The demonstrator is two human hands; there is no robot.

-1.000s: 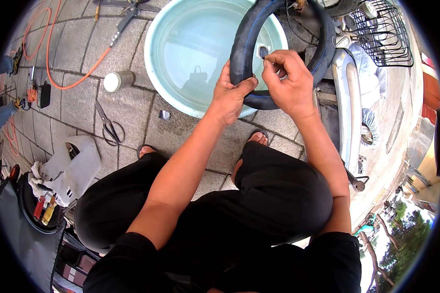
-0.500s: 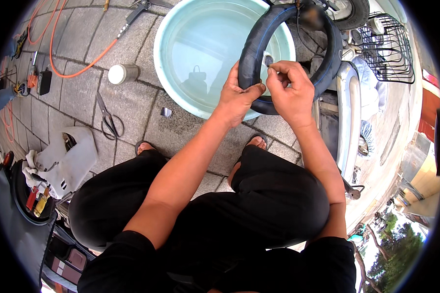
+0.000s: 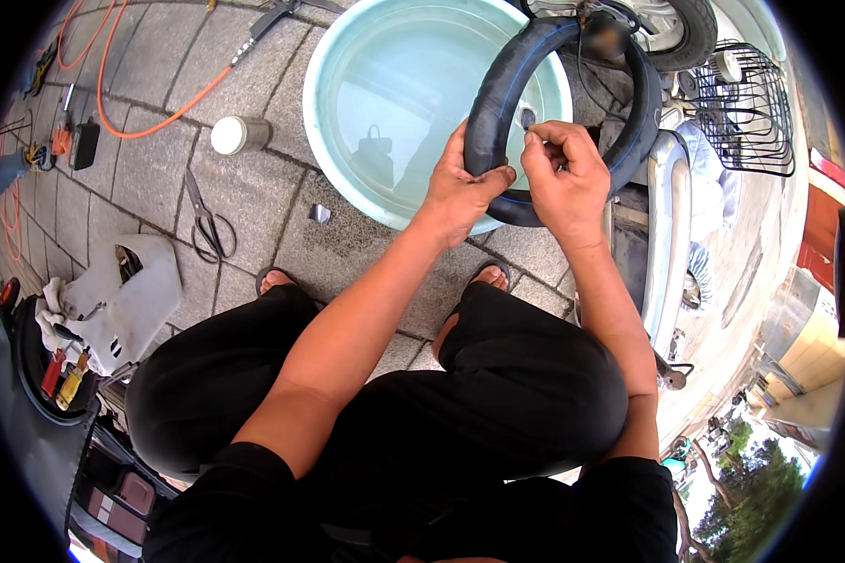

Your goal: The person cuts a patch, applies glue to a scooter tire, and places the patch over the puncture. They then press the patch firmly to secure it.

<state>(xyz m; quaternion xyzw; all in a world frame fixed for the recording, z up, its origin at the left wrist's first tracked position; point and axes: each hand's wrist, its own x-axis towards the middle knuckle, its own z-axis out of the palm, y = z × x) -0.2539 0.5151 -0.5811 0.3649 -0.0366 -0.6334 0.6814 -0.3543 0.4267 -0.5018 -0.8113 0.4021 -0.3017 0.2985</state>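
Note:
A black inner tube (image 3: 494,117) with a blue line is held up over the right side of a pale green basin of water (image 3: 315,122). My left hand (image 3: 458,192) wraps round the tube's near left part, thumb on top. Inside the ring, the closed fingers of my right hand (image 3: 573,183) pinch a small dark patch (image 3: 527,118) with a pale edge. Whether the patch touches the tube, I cannot tell. On the paving before the basin lies a small silvery scrap (image 3: 319,214).
Left of the basin stand a round tin (image 3: 240,136) and black-handled scissors (image 3: 211,230). An orange hose (image 3: 150,143) curves over the paving. To the right are a wheel (image 3: 690,38), a wire basket (image 3: 746,113) and a silver vehicle part (image 3: 668,225). Tools (image 3: 66,380) lie at lower left.
The tube and the patch show slightly farther right and lower. The right fingertips have shifted a little on the patch. Both hands keep their hold.

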